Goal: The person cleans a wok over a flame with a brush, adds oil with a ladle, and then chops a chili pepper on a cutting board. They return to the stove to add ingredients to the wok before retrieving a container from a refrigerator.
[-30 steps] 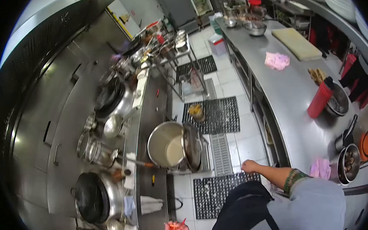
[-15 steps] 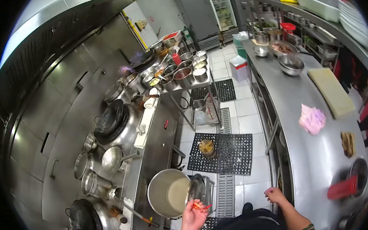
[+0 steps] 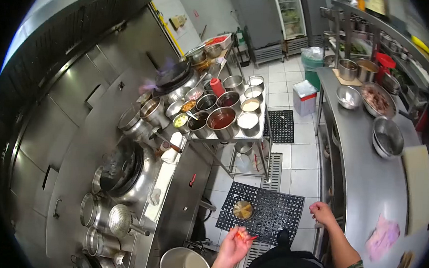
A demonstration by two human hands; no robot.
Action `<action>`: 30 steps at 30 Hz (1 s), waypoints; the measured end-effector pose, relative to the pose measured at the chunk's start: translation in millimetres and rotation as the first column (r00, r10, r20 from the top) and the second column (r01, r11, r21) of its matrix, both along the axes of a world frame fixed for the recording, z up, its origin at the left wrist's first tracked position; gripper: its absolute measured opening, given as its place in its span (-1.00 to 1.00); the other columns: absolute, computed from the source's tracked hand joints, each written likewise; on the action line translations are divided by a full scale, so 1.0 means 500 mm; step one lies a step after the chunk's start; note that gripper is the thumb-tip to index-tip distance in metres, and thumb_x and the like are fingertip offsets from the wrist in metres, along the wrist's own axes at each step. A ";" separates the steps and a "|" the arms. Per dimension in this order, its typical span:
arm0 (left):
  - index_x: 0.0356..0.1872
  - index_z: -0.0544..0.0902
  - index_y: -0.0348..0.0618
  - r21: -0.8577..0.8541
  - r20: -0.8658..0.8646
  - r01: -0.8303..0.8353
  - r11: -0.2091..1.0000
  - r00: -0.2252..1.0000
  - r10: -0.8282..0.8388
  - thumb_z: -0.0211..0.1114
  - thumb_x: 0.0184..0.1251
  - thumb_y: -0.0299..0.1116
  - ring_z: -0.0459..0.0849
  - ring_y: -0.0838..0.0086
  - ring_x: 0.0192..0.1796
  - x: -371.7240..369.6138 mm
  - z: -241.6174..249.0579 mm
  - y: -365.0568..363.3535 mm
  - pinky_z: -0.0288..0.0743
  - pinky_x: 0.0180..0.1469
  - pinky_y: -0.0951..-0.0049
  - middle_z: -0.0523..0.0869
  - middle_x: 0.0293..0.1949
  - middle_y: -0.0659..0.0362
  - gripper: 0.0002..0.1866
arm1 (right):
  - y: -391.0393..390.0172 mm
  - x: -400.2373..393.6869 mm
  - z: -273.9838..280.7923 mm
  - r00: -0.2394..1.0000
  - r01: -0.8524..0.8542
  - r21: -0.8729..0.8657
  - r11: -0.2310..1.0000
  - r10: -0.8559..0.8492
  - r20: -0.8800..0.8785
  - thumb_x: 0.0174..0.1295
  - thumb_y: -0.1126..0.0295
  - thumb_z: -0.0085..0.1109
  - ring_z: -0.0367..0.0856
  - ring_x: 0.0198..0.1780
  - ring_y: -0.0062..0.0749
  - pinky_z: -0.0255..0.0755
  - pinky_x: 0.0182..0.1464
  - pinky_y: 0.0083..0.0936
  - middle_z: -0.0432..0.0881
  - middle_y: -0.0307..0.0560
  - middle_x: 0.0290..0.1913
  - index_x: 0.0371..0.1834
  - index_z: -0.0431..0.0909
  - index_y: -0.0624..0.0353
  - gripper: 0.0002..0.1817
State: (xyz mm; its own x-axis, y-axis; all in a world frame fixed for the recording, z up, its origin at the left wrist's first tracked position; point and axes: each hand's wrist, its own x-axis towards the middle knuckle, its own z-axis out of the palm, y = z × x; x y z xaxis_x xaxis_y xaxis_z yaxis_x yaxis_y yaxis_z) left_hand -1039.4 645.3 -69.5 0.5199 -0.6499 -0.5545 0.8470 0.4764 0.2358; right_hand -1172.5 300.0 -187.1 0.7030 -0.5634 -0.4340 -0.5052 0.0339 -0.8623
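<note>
Low in the view, my left hand (image 3: 235, 244) is palm up with its fingers curled round several small red pieces that look like chillies (image 3: 243, 236); one red tip sticks out to the right. My right hand (image 3: 320, 212) hangs beside the steel counter, fingers curled in loosely; whether anything is inside is hidden. Below and left of my left hand stands a large steel stockpot (image 3: 183, 265) with pale contents. Ahead on the floor, a round container (image 3: 242, 210) with yellowish-brown contents rests on the black rubber mat (image 3: 274, 206).
A cart (image 3: 219, 145) with sauce and seasoning pots stands ahead. Woks (image 3: 119, 170) and a perforated ladle (image 3: 120, 218) line the left range. Along the right, the steel counter (image 3: 357, 172) holds bowls (image 3: 387, 138), a cutting board (image 3: 417, 190) and a pink cloth (image 3: 383, 237).
I have moved forward along the aisle. The cart and mat appear nearer, and the stockpot has slid toward the bottom edge. My left hand still holds the red pieces.
</note>
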 end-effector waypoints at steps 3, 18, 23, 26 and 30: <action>-0.25 0.58 -0.14 -0.023 0.030 0.035 0.999 0.999 -0.035 0.06 0.55 -0.14 0.59 0.39 -0.27 0.135 0.056 -0.159 0.51 -0.19 0.36 0.62 -0.35 0.16 -0.70 | -0.110 0.050 0.010 1.000 0.027 0.097 0.995 -0.026 -0.016 0.35 0.31 0.18 0.55 -0.49 -0.57 0.44 -0.48 -0.56 0.63 -0.22 -0.43 -0.23 0.63 0.23 -0.81; -0.24 0.58 -0.16 -0.161 0.134 -0.057 0.985 0.988 0.079 0.04 0.56 -0.16 0.53 0.40 -0.24 0.607 0.187 -0.697 0.44 -0.17 0.39 0.59 -0.31 0.18 -0.70 | -0.684 0.922 0.335 0.895 -0.195 0.021 0.981 0.169 0.413 0.36 0.26 0.14 0.50 -0.46 -0.64 0.38 -0.47 -0.66 0.60 -0.27 -0.38 -0.09 0.63 0.22 -0.75; -0.28 0.59 -0.14 -0.206 0.110 -0.220 0.953 0.963 0.246 0.07 0.53 -0.15 0.47 0.41 -0.25 0.737 0.217 -0.814 0.40 -0.19 0.40 0.53 -0.31 0.17 -0.71 | -0.804 1.251 0.431 0.830 -0.299 0.016 0.954 0.252 0.498 0.36 0.31 0.10 0.49 -0.46 -0.65 0.39 -0.46 -0.66 0.61 -0.25 -0.34 -0.06 0.61 0.23 -0.75; -0.27 0.61 -0.14 -0.256 0.091 -0.284 0.924 0.944 0.316 0.03 0.54 -0.13 0.43 0.43 -0.26 0.841 0.199 -0.902 0.36 -0.21 0.45 0.51 -0.33 0.19 -0.67 | -0.883 1.477 0.461 0.777 -0.372 -0.056 0.927 0.344 0.527 0.36 0.32 0.09 0.49 -0.45 -0.64 0.39 -0.45 -0.66 0.61 -0.23 -0.33 -0.06 0.61 0.25 -0.75; -0.26 0.63 -0.12 -0.280 0.046 -0.424 0.861 0.890 0.453 0.03 0.54 -0.11 0.40 0.45 -0.27 1.031 0.203 -1.016 0.32 -0.25 0.46 0.46 -0.36 0.21 -0.66 | -0.965 1.745 0.463 0.748 -0.449 -0.181 0.875 0.479 0.459 0.37 0.28 0.10 0.52 -0.43 -0.62 0.41 -0.44 -0.64 0.62 -0.23 -0.34 -0.08 0.61 0.25 -0.73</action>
State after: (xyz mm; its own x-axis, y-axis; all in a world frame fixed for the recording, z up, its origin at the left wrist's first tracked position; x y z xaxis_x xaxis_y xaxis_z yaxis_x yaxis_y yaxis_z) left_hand -524.0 137.1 31.9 0.8305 -0.4520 -0.3257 0.5131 0.8482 0.1312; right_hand -299.9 -182.4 44.2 0.9909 -0.1260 0.0475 0.0281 -0.1515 -0.9881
